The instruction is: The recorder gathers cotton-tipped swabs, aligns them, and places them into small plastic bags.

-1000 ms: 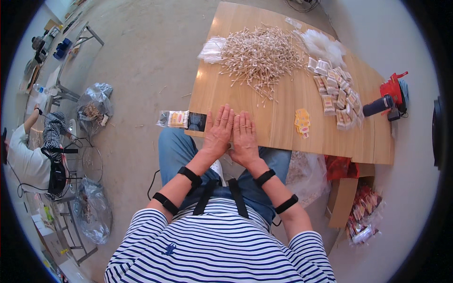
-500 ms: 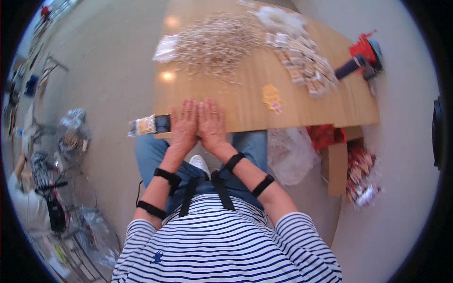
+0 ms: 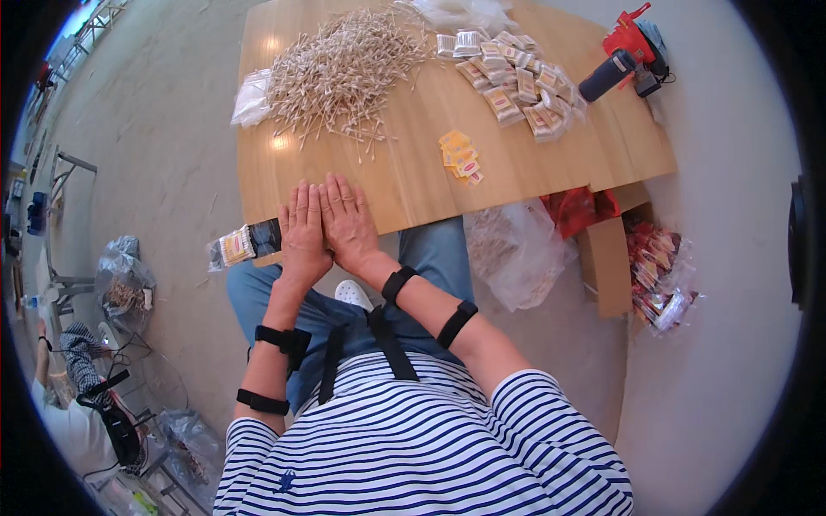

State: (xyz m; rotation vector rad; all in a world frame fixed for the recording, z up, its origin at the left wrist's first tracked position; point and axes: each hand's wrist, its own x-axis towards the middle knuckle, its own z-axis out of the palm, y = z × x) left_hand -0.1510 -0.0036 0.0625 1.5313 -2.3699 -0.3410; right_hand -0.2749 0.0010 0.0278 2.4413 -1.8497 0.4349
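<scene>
My left hand (image 3: pixel 304 228) and my right hand (image 3: pixel 347 219) lie flat, side by side and touching, palms down at the near edge of the wooden table (image 3: pixel 413 185). Neither holds anything. A big heap of thin wooden sticks (image 3: pixel 340 69) covers the far left of the table. Several small clear packets (image 3: pixel 512 82) lie in a band at the far right. A few small yellow packets (image 3: pixel 458 155) sit in the middle, a little beyond my right hand. A packet strip (image 3: pixel 245 243) hangs off the table's near left corner, beside my left hand.
A red and black tool (image 3: pixel 624 56) rests on the table's far right corner. A clear bag (image 3: pixel 516 249), a cardboard box (image 3: pixel 607 258) and a packet bag (image 3: pixel 658 275) stand on the floor at the right. Another person (image 3: pixel 69 404) sits at the lower left near plastic bags (image 3: pixel 125 279).
My hands have stayed flat together at the table's edge. The view has shifted, with the table now appearing closer and further left in the picture.
</scene>
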